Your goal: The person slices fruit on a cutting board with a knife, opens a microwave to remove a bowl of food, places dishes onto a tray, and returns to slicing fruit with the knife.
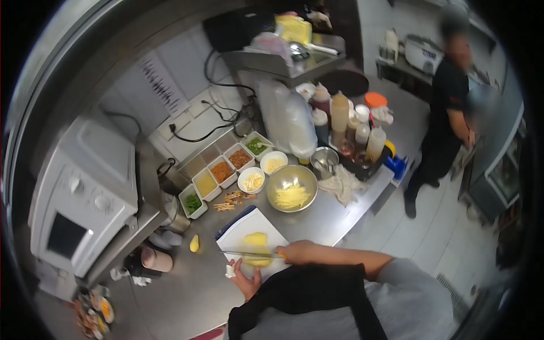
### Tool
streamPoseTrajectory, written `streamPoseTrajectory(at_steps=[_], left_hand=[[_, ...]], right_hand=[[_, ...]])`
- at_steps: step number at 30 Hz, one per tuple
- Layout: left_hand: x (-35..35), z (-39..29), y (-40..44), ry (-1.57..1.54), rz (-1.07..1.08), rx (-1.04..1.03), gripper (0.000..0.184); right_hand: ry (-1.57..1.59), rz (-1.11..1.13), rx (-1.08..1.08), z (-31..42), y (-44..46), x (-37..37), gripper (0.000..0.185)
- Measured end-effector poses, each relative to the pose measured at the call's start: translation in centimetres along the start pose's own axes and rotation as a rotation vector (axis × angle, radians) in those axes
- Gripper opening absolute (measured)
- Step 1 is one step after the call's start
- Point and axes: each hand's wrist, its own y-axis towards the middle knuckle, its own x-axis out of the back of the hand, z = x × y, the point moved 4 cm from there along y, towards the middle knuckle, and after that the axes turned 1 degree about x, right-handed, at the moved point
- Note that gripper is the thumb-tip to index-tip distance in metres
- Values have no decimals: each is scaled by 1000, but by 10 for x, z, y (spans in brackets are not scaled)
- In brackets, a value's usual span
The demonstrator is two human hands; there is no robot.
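Observation:
My right hand is closed round the handle of a kitchen knife, whose blade points left across a white cutting board. Peeled yellow pieces, perhaps potato or mango, lie on the board on both sides of the blade. At the board's near left edge is my left hand, its thumb and fingers apart, close to the nearest yellow piece. One fingertip has a white wrapping. A steel bowl beyond the board holds yellow strips.
Small tubs of chopped food line the wall side, with two white bowls beside them. Sauce bottles and a cloth are farther right. A yellow piece lies left. A microwave stands left; a co-worker stands right.

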Motion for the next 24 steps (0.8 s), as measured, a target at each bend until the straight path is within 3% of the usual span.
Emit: streamPoseTrajectory(at_steps=[7,15,19,24], left_hand=[[-2,-13,-1,30,119,131,65],[-6,0,-6,50,110,106,70],[-11,10,-3,1,108,-24,65],[-11,9,-7,-22,87,24,64]], right_hand=[[123,-138,23,-7,-3,-5,25],[107,-43,-14,-11,5,-10,29],[102,-15,-21,-13,3,-5,28],[122,-35,26,-15,2,-5,29]])
